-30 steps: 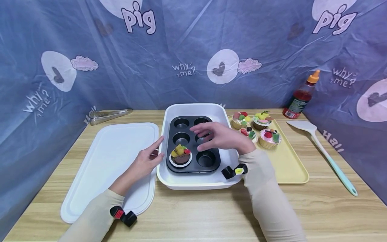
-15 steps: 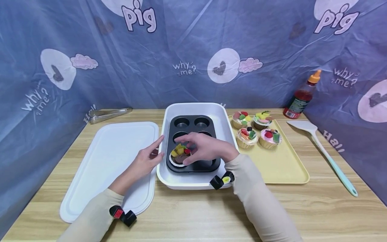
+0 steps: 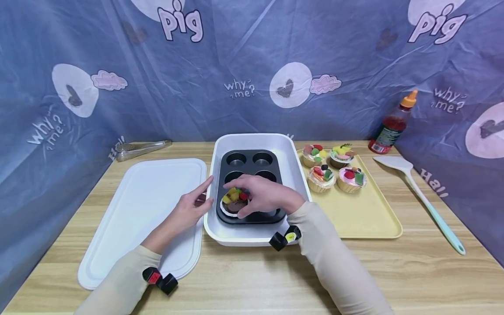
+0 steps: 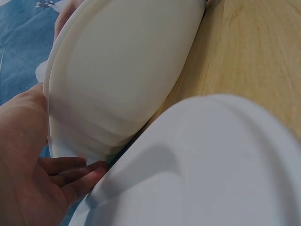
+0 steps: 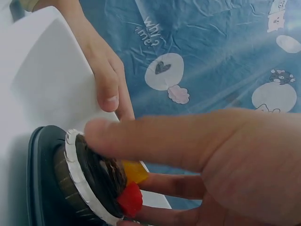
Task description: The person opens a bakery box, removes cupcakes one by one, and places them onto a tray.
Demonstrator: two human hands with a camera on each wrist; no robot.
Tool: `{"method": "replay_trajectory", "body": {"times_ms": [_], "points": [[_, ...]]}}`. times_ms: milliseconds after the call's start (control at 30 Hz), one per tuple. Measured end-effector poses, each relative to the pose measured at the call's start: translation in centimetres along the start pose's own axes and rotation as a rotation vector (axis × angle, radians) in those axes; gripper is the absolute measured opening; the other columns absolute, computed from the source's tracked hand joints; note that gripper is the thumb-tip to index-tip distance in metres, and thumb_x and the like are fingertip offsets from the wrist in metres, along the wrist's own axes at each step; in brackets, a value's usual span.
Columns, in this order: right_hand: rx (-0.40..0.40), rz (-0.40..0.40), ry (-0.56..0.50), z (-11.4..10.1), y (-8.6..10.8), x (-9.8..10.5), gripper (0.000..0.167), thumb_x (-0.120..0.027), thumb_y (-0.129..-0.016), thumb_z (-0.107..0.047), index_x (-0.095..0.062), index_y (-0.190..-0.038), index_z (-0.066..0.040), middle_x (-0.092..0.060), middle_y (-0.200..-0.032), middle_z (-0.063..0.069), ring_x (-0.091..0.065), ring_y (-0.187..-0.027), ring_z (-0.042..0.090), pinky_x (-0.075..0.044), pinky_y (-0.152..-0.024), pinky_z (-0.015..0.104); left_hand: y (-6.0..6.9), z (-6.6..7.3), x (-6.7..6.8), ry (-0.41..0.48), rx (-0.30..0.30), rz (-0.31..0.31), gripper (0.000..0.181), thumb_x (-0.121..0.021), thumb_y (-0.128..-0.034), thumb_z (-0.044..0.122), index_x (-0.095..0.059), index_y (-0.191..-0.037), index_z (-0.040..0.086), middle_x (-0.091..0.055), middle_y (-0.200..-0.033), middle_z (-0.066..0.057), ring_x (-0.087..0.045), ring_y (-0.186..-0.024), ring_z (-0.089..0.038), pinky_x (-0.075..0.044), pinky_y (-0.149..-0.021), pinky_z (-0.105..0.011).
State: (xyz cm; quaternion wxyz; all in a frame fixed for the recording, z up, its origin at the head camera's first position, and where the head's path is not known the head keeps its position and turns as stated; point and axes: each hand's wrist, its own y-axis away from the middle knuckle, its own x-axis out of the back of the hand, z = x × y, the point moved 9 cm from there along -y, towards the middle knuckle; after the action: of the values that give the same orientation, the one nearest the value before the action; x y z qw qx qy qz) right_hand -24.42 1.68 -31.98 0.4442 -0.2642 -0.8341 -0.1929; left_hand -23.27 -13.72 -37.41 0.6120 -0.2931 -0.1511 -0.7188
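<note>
In the head view, a black muffin tin (image 3: 252, 218) sits inside a white rectangular tub (image 3: 220, 234). One chocolate cupcake (image 3: 238, 206) with yellow and red fruit on top fills its near left cup. My right hand (image 3: 261, 192) is around this cupcake. In the right wrist view, its thumb (image 5: 122, 139) lies at the white paper rim and the other fingers reach to the far side. My left hand (image 3: 193, 210) holds the tub's left rim. The left wrist view has several of its fingers (image 4: 77, 181) curled below the rim beside the outer wall.
A white tray (image 3: 157, 192) lies left of the tub, with metal tongs (image 3: 143, 150) behind it. On the right, a yellow tray (image 3: 366, 218) bears several fruit-topped cupcakes (image 3: 320, 179). Farther right are a sauce bottle (image 3: 390, 129) and a long-handled spatula (image 3: 425, 201).
My right hand has moved left and toward me, from over the muffin tin's right side to the chocolate cupcake, and its fingers have come around it. The left hand stays on the tub.
</note>
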Motion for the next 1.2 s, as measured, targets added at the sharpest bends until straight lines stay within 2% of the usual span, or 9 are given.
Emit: {"method": "replay_trajectory", "body": {"times_ms": [300, 567, 667, 967, 1200], "points": [[-0.02, 0.024, 0.037, 0.02, -0.19, -0.11, 0.069, -0.088, -0.078, -0.015, -0.06, -0.142, -0.016, -0.057, -0.144, 0.007, -0.055, -0.129, 0.022, -0.047, -0.108, 0.042, -0.05, -0.21, -0.19, -0.002, 0.014, -0.013, 0.064, -0.059, -0.0989, 0.016, -0.035, -0.158, 0.015, -0.061, -0.13, -0.025, -0.065, -0.105, -0.029, -0.055, -0.095, -0.046], [0.0, 0.041, 0.041, -0.2, -0.13, 0.04, 0.061, -0.088, -0.077, -0.015, -0.067, -0.134, -0.017, -0.059, -0.139, 0.006, -0.055, -0.126, 0.021, -0.047, -0.109, 0.041, 0.02, -0.16, -0.07, -0.014, -0.005, 0.01, 0.063, -0.056, -0.0973, 0.018, -0.036, -0.157, 0.013, -0.062, -0.128, -0.024, -0.066, -0.102, -0.027, -0.057, -0.091, -0.042], [-0.001, 0.042, 0.04, -0.16, -0.07, -0.02, 0.058, -0.088, -0.078, -0.015, -0.068, -0.132, -0.02, -0.059, -0.139, 0.006, -0.055, -0.126, 0.021, -0.047, -0.109, 0.041, -0.02, -0.24, -0.11, -0.005, 0.012, 0.003, 0.064, -0.057, -0.0976, 0.019, -0.036, -0.158, 0.014, -0.062, -0.129, -0.024, -0.066, -0.102, -0.028, -0.056, -0.092, -0.044], [-0.007, 0.018, 0.051, -0.12, 0.01, -0.33, 0.059, -0.086, -0.08, -0.015, -0.066, -0.135, -0.022, -0.058, -0.137, 0.007, -0.052, -0.125, 0.021, -0.048, -0.107, 0.043, -0.06, -0.31, -0.19, 0.0, 0.03, -0.015, 0.064, -0.059, -0.0991, 0.017, -0.035, -0.158, 0.016, -0.06, -0.133, -0.024, -0.065, -0.106, -0.029, -0.055, -0.095, -0.045], [-0.004, 0.018, 0.042, -0.17, 0.08, -0.3, 0.056, -0.086, -0.08, -0.016, -0.067, -0.133, -0.022, -0.059, -0.134, 0.004, -0.052, -0.121, 0.019, -0.048, -0.105, 0.04, 0.0, -0.12, -0.05, -0.006, 0.017, -0.006, 0.063, -0.058, -0.0989, 0.018, -0.035, -0.158, 0.015, -0.06, -0.131, -0.025, -0.065, -0.105, -0.029, -0.055, -0.094, -0.044]]}}
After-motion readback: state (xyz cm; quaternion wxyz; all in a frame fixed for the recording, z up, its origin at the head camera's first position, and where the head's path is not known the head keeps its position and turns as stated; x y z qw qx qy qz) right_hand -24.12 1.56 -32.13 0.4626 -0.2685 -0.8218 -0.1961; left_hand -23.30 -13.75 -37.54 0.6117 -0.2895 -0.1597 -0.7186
